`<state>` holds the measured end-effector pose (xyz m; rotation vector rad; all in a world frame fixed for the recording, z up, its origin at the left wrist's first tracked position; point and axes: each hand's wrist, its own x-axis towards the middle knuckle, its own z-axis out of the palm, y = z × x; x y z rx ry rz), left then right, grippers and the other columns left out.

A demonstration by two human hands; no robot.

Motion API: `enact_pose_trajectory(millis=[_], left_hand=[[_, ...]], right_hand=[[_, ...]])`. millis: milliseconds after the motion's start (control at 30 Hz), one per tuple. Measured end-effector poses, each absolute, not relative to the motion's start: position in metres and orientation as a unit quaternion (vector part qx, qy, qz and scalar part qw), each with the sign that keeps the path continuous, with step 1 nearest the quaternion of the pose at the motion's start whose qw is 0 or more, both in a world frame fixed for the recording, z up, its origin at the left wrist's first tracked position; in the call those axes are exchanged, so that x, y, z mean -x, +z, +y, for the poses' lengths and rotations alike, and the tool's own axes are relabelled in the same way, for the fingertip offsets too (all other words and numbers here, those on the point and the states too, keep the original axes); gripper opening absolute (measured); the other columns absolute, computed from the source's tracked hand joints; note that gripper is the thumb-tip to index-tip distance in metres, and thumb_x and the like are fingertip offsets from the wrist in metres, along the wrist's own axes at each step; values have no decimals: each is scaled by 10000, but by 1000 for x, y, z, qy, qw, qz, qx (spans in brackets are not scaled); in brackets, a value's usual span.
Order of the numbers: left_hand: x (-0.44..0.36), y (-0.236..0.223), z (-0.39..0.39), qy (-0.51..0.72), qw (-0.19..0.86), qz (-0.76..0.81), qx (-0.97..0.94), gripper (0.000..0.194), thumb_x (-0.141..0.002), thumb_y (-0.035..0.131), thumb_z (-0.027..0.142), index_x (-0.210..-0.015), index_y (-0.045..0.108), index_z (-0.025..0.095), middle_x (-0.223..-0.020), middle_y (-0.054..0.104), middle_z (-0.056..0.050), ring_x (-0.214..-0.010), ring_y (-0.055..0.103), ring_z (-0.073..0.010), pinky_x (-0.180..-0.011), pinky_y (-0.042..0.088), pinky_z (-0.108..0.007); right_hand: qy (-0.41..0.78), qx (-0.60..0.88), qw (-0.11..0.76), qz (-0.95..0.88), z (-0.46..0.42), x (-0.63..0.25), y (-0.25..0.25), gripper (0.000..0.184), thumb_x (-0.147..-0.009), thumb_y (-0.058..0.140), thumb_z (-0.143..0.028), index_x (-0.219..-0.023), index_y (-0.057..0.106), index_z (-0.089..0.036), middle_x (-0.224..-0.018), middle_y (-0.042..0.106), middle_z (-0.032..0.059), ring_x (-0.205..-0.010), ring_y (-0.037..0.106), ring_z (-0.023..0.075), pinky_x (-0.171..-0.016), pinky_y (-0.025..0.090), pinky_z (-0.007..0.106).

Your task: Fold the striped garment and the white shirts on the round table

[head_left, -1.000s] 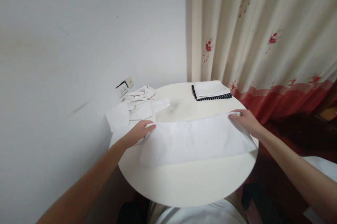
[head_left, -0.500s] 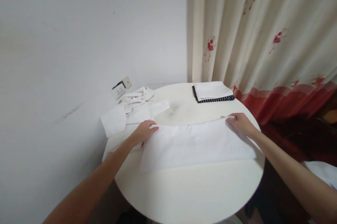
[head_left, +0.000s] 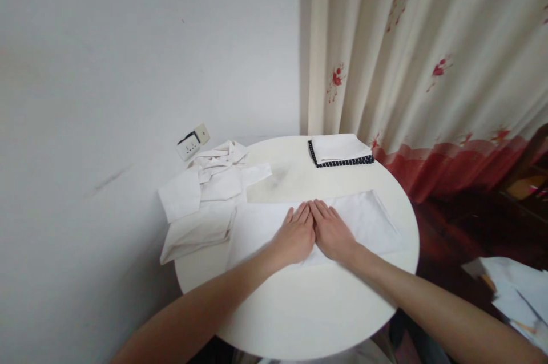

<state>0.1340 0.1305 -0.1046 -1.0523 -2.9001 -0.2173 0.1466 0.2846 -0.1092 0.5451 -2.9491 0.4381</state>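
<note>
A long white cloth point(head_left: 368, 221), folded into a strip, lies flat across the round white table point(head_left: 308, 307). My left hand point(head_left: 294, 235) and my right hand point(head_left: 331, 233) rest side by side on the middle of the strip. Both palms are down and the fingers are stretched out flat, touching each other at the thumbs. Neither hand holds anything.
A heap of crumpled white cloths point(head_left: 205, 193) hangs over the table's left edge by the wall. A folded white cloth with a dark dotted border point(head_left: 340, 150) sits at the far edge. A wall socket point(head_left: 192, 141) is behind the heap. A flowered curtain point(head_left: 428, 56) hangs to the right.
Both hands have left the strip's two ends and come together at its middle, now lying flat. The strip looks shorter and smoother, and the view has shifted a little.
</note>
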Motion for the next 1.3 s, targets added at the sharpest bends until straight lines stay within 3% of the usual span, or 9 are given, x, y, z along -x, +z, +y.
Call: enact_pose_trajectory(millis=[200, 500, 633, 767, 900, 1000, 1100, 1200, 1300], left_hand=[[-130, -107, 101, -60, 19, -954, 294, 635, -1042, 300, 498, -1590, 281, 178, -1665, 208, -109, -1541, 170, -302, -1230, 172, -549], [-104, -99, -33, -25, 85, -972, 219, 535, -1012, 403, 430, -1476, 484, 177, -1534, 475, -157, -1438, 403, -324, -1178, 278, -547], [-72, -73, -58, -79, 23, -958, 273, 492, -963, 468, 489, -1300, 632, 170, -1364, 626, -139, -1284, 551, -283, -1129, 364, -430], [-43, -51, -44, -104, -99, -955, 259, 472, -856, 576, 521, -1140, 694, 162, -1226, 698, -133, -1126, 641, -277, -1011, 452, -353], [-27, -37, -28, -76, -197, -944, 253, 493, -703, 691, 516, -1063, 715, 180, -1167, 726, -115, -1074, 659, -299, -923, 490, -336], [-22, -31, -24, -69, -215, -937, 266, 482, -609, 740, 482, -993, 727, 191, -1086, 744, -93, -1017, 665, -303, -882, 498, -333], [-21, -24, -22, -84, -213, -931, 284, 417, -583, 732, 440, -916, 710, 189, -1030, 739, -79, -958, 663, -291, -840, 490, -317], [-20, -7, -22, -110, -209, -922, 307, 284, -616, 686, 397, -814, 661, 196, -900, 709, -36, -864, 645, -251, -763, 464, -280], [-17, 24, -24, -146, -109, -933, 312, 213, -681, 634, 373, -793, 608, 194, -850, 665, -17, -832, 612, -217, -752, 433, -261]], right_hand=[[111, -130, 48, -984, 333, -139, -114, 662, -1018, 301, -496, -1563, 344, -122, -1641, 260, 154, -1520, 229, 308, -1211, 165, 560], [63, 8, 83, -995, 442, -124, -130, 570, -1026, 268, -389, -1516, 411, -134, -1606, 345, 183, -1482, 307, 352, -1123, 295, 647], [103, -101, 63, -988, 450, -101, -108, 486, -978, 356, -295, -1356, 588, -98, -1452, 543, 205, -1343, 502, 307, -1100, 390, 491], [136, -197, -23, -971, 452, -70, -76, 365, -861, 563, -349, -1111, 734, -145, -1155, 722, 153, -1087, 647, 296, -1007, 450, 398], [193, -204, -129, -951, 459, -49, -56, 380, -725, 672, -394, -1020, 758, -170, -997, 756, 92, -927, 678, 274, -830, 505, 331], [231, -173, -210, -934, 463, -46, -50, 424, -632, 740, -434, -945, 766, -150, -903, 754, 80, -856, 677, 283, -753, 505, 330], [262, -158, -271, -913, 466, -49, -43, 405, -630, 751, -472, -877, 775, -152, -862, 754, 63, -842, 680, 276, -739, 504, 316], [292, -161, -244, -910, 471, -50, -28, 417, -634, 758, -506, -867, 775, -160, -897, 753, 59, -876, 678, 270, -754, 513, 299], [330, -167, -141, -918, 483, -48, 0, 440, -681, 737, -547, -886, 748, -158, -908, 737, 60, -854, 663, 246, -746, 509, 296]])
